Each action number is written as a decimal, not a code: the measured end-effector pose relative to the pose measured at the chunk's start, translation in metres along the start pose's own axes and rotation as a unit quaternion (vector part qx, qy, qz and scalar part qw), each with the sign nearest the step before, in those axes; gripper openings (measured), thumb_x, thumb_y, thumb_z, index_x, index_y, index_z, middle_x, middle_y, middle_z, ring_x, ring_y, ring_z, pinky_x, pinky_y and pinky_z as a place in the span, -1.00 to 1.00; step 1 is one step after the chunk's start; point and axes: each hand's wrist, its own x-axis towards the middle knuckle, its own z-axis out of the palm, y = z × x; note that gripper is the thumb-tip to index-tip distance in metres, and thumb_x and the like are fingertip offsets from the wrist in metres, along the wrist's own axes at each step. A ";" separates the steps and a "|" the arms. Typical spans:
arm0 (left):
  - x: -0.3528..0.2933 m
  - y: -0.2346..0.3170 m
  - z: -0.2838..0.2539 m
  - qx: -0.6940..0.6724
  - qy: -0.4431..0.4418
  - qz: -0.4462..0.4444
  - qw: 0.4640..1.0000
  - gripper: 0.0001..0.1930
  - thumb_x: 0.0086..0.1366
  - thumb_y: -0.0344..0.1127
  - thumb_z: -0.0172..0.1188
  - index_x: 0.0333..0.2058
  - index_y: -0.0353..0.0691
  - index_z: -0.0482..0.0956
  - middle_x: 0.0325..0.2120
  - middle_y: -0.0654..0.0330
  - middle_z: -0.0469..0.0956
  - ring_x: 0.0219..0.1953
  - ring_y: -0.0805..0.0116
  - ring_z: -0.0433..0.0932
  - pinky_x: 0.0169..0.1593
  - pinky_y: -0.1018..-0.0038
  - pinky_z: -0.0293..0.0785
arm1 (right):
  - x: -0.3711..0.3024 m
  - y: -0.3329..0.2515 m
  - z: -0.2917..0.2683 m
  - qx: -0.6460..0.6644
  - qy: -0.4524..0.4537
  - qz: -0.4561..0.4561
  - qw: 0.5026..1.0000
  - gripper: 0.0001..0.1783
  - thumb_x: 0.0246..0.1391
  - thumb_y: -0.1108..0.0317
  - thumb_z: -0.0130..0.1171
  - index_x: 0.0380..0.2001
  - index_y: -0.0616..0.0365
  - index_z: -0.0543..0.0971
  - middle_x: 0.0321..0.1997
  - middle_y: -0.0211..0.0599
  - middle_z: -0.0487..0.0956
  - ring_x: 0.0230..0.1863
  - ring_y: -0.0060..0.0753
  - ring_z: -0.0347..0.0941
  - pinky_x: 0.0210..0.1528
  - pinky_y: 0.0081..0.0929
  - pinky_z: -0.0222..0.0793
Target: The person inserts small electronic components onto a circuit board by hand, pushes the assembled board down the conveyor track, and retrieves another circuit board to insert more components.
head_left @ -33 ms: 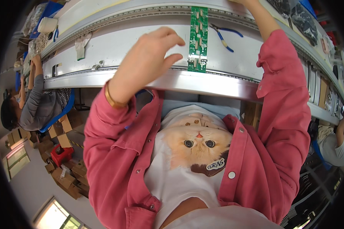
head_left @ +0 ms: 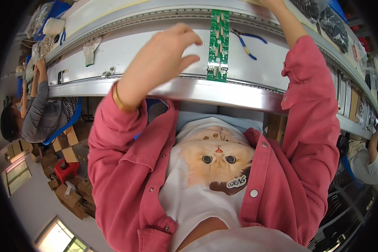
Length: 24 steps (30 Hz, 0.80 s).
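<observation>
A long green circuit board (head_left: 218,47) spans the two rails of the conveyor, with several pale connectors down its middle. Just left of it my left hand (head_left: 166,54) hovers, thumb and fingers apart, holding nothing and not touching the board. My right hand (head_left: 274,3) reaches past the far rail at the top edge. Its fingers are cut off by the picture's edge, so what it touches is hidden. To the right of the board, cutting pliers (head_left: 248,44) with blue and yellow handles lie on the white surface between the rails.
A whitish glove (head_left: 90,51) lies on the conveyor's left part. The near metal rail (head_left: 239,93) runs in front of me. Black parts in clear bags (head_left: 334,27) sit at the far right. One co-worker (head_left: 42,109) works at left, another (head_left: 365,159) at right.
My left hand has shifted slightly left and up, away from the board. The board and conveyor sit a little lower in the picture. My right hand still reaches past the far rail.
</observation>
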 end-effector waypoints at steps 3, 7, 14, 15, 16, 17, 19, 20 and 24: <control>0.039 -0.049 -0.005 0.076 0.001 0.016 0.997 -0.78 0.06 -0.45 0.23 -0.25 -0.25 0.58 -0.32 0.15 0.55 -0.37 0.20 0.50 -0.21 0.38 0.44 | 0.007 -0.020 0.005 0.057 -0.052 0.059 0.995 -0.90 -0.24 0.42 0.15 -0.58 0.19 0.60 -0.51 -0.16 0.57 -0.48 -0.12 0.44 -0.33 -0.37 0.40; 0.142 -0.136 0.044 0.059 0.074 0.033 0.995 -0.84 0.07 -0.45 0.12 -0.34 -0.29 0.57 -0.46 0.07 0.55 -0.48 0.10 0.48 -0.31 0.34 0.44 | 0.009 0.052 0.015 0.263 -0.066 0.204 0.941 -0.87 -0.21 0.44 0.13 -0.53 0.22 0.60 -0.51 -0.17 0.58 -0.47 -0.13 0.46 -0.34 -0.36 0.40; 0.172 -0.172 0.066 0.051 0.095 -0.028 0.994 -0.82 0.07 -0.37 0.03 -0.50 -0.33 0.57 -0.55 -0.06 0.55 -0.48 -0.15 0.49 -0.30 0.17 0.42 | -0.037 -0.055 -0.066 0.564 -0.149 0.293 0.758 -0.80 0.12 0.53 0.04 -0.19 0.37 0.54 -0.15 -0.09 0.54 -0.27 -0.48 0.53 -0.24 -0.67 0.47; 0.175 -0.178 0.066 0.058 0.102 -0.036 0.992 -0.82 0.06 -0.37 0.03 -0.51 -0.33 0.57 -0.55 -0.06 0.56 -0.47 -0.15 0.49 -0.30 0.17 0.42 | -0.042 -0.063 -0.077 0.576 -0.162 0.290 0.747 -0.77 0.13 0.53 0.04 -0.15 0.39 0.52 -0.14 -0.09 0.53 -0.24 -0.47 0.52 -0.20 -0.67 0.47; 0.175 -0.187 0.070 0.062 0.106 -0.044 0.991 -0.83 0.06 -0.37 0.04 -0.52 -0.33 0.57 -0.55 -0.07 0.56 -0.47 -0.15 0.49 -0.30 0.18 0.42 | -0.050 -0.076 -0.089 0.587 -0.175 0.290 0.735 -0.75 0.13 0.53 0.04 -0.12 0.40 0.49 -0.14 -0.09 0.53 -0.22 -0.47 0.50 -0.15 -0.68 0.46; 0.174 -0.194 0.074 0.067 0.108 -0.054 0.990 -0.83 0.05 -0.37 0.05 -0.54 -0.33 0.57 -0.54 -0.07 0.56 -0.47 -0.14 0.49 -0.30 0.18 0.42 | -0.058 -0.086 -0.098 0.601 -0.188 0.292 0.720 -0.72 0.14 0.53 0.03 -0.08 0.42 0.47 -0.13 -0.09 0.52 -0.19 -0.46 0.49 -0.11 -0.68 0.45; 0.170 -0.181 0.078 0.062 0.119 -0.039 0.990 -0.83 0.03 -0.36 0.06 -0.54 -0.34 0.57 -0.55 -0.08 0.56 -0.47 -0.13 0.50 -0.30 0.18 0.43 | -0.080 -0.095 -0.111 0.610 -0.197 0.308 0.703 -0.69 0.14 0.54 0.03 -0.05 0.44 0.44 -0.12 -0.10 0.51 -0.16 -0.45 0.48 -0.06 -0.69 0.45; 0.163 -0.163 0.062 0.056 0.133 -0.023 0.989 -0.83 0.02 -0.35 0.08 -0.53 -0.34 0.57 -0.55 -0.08 0.55 -0.47 -0.13 0.50 -0.30 0.19 0.43 | -0.092 -0.100 -0.117 0.644 -0.211 0.306 0.668 -0.71 0.14 0.55 0.03 -0.06 0.44 0.45 -0.12 -0.08 0.51 -0.17 -0.44 0.49 -0.08 -0.68 0.45; 0.156 -0.165 0.048 0.035 0.105 -0.020 0.994 -0.81 0.02 -0.32 0.09 -0.51 -0.33 0.59 -0.56 -0.07 0.56 -0.48 -0.13 0.50 -0.29 0.20 0.44 | -0.132 -0.119 -0.128 0.733 -0.256 0.304 0.552 -0.74 0.12 0.59 0.03 -0.11 0.46 0.48 -0.13 -0.02 0.53 -0.19 -0.40 0.52 -0.11 -0.66 0.47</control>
